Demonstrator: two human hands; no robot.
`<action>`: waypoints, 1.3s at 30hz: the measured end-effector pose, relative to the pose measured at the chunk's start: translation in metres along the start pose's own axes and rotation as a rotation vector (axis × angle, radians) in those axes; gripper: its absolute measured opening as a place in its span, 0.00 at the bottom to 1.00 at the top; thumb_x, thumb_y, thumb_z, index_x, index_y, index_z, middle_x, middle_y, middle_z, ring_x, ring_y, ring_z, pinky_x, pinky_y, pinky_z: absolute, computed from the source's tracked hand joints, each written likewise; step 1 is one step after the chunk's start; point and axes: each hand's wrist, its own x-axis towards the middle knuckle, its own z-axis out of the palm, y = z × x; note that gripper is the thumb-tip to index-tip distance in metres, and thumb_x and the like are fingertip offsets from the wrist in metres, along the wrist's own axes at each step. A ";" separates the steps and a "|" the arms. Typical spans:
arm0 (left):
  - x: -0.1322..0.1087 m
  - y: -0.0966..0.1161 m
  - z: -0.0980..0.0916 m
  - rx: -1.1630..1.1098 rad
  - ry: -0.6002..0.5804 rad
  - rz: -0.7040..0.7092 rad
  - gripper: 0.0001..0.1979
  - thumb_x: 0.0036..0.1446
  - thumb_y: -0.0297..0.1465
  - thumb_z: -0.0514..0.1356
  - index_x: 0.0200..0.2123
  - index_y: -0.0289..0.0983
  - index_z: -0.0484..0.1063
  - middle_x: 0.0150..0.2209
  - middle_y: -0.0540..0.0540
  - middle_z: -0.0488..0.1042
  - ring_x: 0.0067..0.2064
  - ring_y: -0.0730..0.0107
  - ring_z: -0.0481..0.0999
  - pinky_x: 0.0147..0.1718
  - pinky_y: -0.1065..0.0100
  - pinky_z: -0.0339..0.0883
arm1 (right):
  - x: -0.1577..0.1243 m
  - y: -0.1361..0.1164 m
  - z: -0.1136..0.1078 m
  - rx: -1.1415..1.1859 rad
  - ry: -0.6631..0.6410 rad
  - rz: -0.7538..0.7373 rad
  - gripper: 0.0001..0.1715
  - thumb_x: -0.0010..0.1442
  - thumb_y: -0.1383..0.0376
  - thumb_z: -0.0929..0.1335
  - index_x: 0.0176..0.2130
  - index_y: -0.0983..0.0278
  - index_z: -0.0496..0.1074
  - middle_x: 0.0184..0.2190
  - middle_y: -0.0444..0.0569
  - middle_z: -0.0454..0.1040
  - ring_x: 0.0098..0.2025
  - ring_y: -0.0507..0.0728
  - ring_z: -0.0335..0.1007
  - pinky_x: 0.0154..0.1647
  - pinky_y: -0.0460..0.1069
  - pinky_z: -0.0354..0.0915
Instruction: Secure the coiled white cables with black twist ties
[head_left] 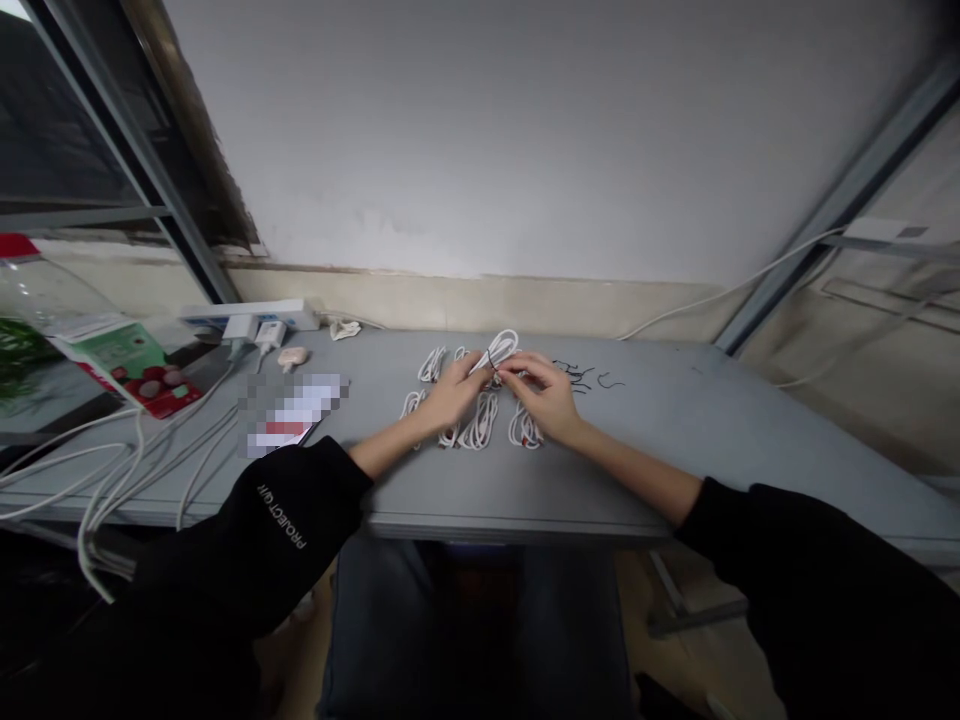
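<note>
Both my hands meet over a coiled white cable (501,349) near the far middle of the grey table (675,440). My left hand (456,391) pinches the coil from the left. My right hand (544,395) pinches it from the right, where a thin dark tie seems to cross the loop. Several other bundled white cables (480,424) lie under and around my hands. A few loose black twist ties (583,377) are scattered just right of my right hand.
A white power strip with plugged chargers (251,320) lies at the back left, with white cords (127,460) trailing off the table's left edge. A carton (135,368) and a clear bottle (45,300) stand far left. A blurred phone-like object (292,412) lies left of my hands.
</note>
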 end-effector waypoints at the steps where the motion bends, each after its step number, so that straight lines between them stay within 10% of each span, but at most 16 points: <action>1: 0.001 0.001 0.000 -0.081 -0.010 -0.017 0.10 0.61 0.30 0.49 0.26 0.38 0.61 0.24 0.52 0.62 0.29 0.72 0.62 0.31 0.70 0.57 | 0.000 0.002 0.000 0.039 -0.003 0.024 0.08 0.61 0.61 0.68 0.35 0.61 0.76 0.35 0.50 0.74 0.38 0.54 0.72 0.29 0.48 0.72; 15: -0.005 -0.001 -0.012 0.205 -0.026 0.156 0.19 0.64 0.41 0.48 0.24 0.37 0.63 0.22 0.51 0.61 0.27 0.72 0.60 0.29 0.68 0.51 | 0.006 0.008 -0.005 0.137 -0.156 0.141 0.15 0.54 0.55 0.73 0.36 0.62 0.76 0.35 0.49 0.78 0.37 0.56 0.72 0.39 0.54 0.70; 25: 0.004 -0.001 -0.010 -0.266 -0.029 -0.125 0.25 0.58 0.46 0.50 0.15 0.37 0.57 0.15 0.53 0.56 0.20 0.77 0.54 0.22 0.70 0.50 | 0.012 -0.015 -0.012 0.128 -0.262 0.320 0.09 0.53 0.58 0.72 0.32 0.61 0.76 0.30 0.46 0.77 0.32 0.54 0.70 0.35 0.52 0.64; 39: 0.003 0.004 -0.012 -0.234 -0.136 -0.200 0.28 0.60 0.45 0.50 0.12 0.36 0.60 0.09 0.52 0.56 0.14 0.80 0.52 0.16 0.72 0.46 | 0.005 -0.021 -0.005 0.183 -0.213 0.267 0.12 0.53 0.60 0.73 0.36 0.63 0.73 0.33 0.47 0.74 0.36 0.55 0.70 0.36 0.52 0.67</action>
